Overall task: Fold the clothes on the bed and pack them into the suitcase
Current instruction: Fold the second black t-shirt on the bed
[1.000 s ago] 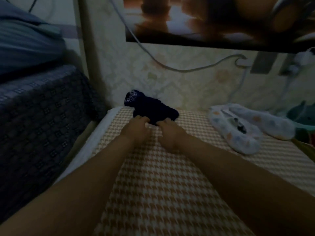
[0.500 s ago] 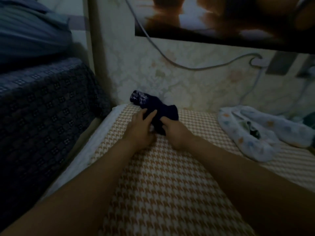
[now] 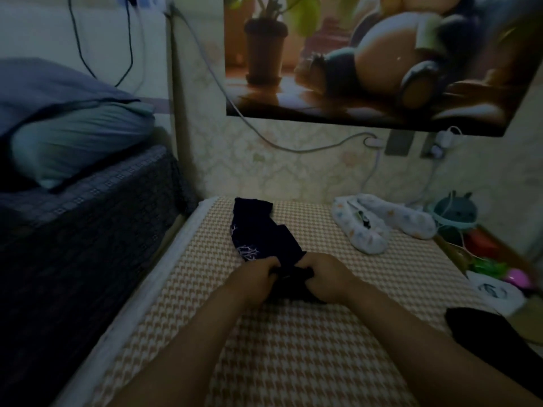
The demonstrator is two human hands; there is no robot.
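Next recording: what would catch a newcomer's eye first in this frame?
The left hand and right hand meet mid-frame, gripping the near end of a dark garment on the houndstooth bed cover. A large cartoon poster fills the wall above; a white patterned garment lies to the right.
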